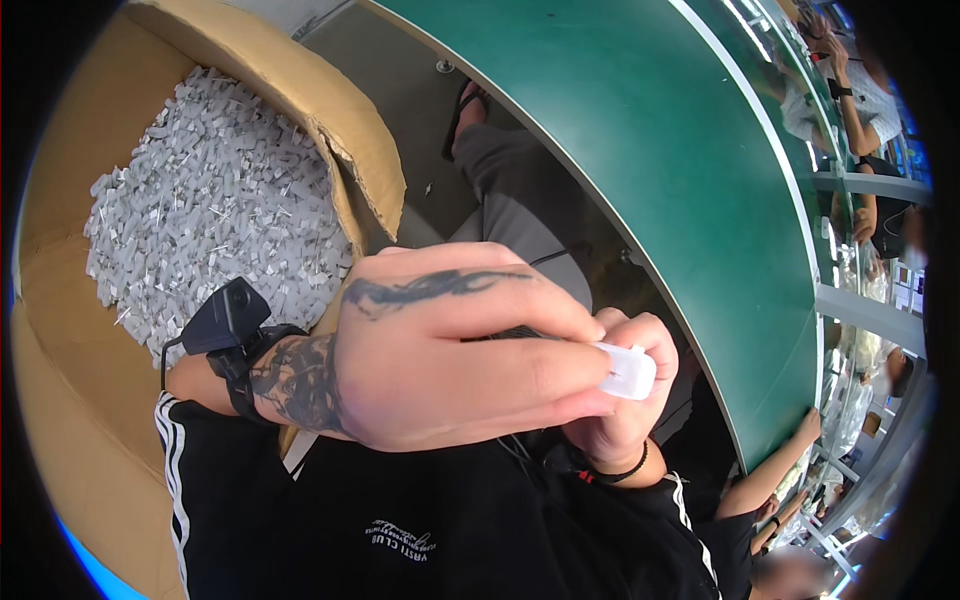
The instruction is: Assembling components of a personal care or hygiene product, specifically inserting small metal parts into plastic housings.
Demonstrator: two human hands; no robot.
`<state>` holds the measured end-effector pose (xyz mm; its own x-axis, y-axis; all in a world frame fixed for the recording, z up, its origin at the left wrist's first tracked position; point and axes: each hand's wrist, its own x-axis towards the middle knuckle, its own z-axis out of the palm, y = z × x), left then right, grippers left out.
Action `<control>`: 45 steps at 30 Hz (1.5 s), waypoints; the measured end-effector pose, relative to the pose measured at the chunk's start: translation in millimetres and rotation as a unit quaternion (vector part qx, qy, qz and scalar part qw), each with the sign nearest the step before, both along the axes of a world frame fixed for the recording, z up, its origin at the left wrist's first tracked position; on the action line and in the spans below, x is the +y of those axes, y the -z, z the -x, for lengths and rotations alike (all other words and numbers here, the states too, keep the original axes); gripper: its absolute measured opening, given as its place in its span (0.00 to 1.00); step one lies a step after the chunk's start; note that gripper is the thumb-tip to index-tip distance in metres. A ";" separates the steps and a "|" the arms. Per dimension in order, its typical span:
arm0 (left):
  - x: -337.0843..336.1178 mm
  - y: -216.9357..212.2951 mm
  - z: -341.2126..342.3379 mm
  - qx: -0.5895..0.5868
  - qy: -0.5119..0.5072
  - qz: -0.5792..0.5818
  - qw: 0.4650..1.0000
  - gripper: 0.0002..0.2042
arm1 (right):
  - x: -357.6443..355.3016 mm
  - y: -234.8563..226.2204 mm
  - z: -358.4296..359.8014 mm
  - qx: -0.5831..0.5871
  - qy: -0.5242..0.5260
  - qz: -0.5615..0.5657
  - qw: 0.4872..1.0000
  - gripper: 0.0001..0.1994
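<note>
My left hand [450, 350], with a tattooed back and wrist, reaches across from the left. Its thumb and fingers pinch a small translucent white plastic piece [630, 375], roughly rectangular with a little tab on top. Behind that piece, my right hand [625, 425] is curled closed, its fingers meeting the piece from the far side. Part of the right hand is hidden by the left fingers. Both hands are held together in front of my black shirt.
A big open cardboard box [85, 90] at the left holds a heap of small white and grey plastic pieces [220, 200]. A green-topped table [650, 130] curves along the right. Other people work beyond it, and a person's arm [775, 465] rests on its near end.
</note>
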<state>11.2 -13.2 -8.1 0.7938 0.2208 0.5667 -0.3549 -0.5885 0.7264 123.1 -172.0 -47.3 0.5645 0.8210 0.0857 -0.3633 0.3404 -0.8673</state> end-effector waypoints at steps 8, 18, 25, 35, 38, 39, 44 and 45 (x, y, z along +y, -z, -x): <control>1.9 9.6 11.8 -0.039 -0.085 -0.021 0.995 0.18 | 8.1 -1.3 0.6 -0.034 -0.038 0.046 0.998 0.08; 225.7 96.7 150.7 -0.066 -0.667 0.081 0.738 0.04 | -27.3 -8.9 -345.1 -0.243 0.045 0.295 0.923 0.17; 307.4 227.5 206.9 0.229 -0.653 -0.141 0.708 0.15 | -112.6 19.6 -604.0 -0.253 0.209 0.326 0.887 0.21; 319.7 209.0 232.0 0.345 -0.615 -0.126 0.698 0.12 | -61.1 -5.6 -314.6 -0.307 0.235 0.332 0.860 0.25; 304.1 189.1 217.1 0.114 -0.597 0.159 0.778 0.09 | -71.7 -47.4 -207.2 -0.377 0.159 0.381 0.829 0.18; 287.0 164.4 191.0 0.041 -0.555 0.219 0.801 0.09 | -61.3 -50.7 -165.8 -0.387 0.142 0.299 0.860 0.18; 145.2 56.0 114.5 -0.106 -0.280 0.278 0.913 0.12 | 43.1 -41.7 -39.9 -0.371 -0.048 0.093 0.923 0.26; 119.7 43.6 98.1 -0.112 -0.204 0.276 0.933 0.13 | 61.6 -41.3 -28.0 -0.377 -0.080 0.079 0.919 0.30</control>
<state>-86.8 106.6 -51.8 0.4561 0.7854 0.4185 -0.3622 -0.2658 0.8934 151.2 -110.4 -6.0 0.2640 0.9241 0.2763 0.3270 0.1837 -0.9270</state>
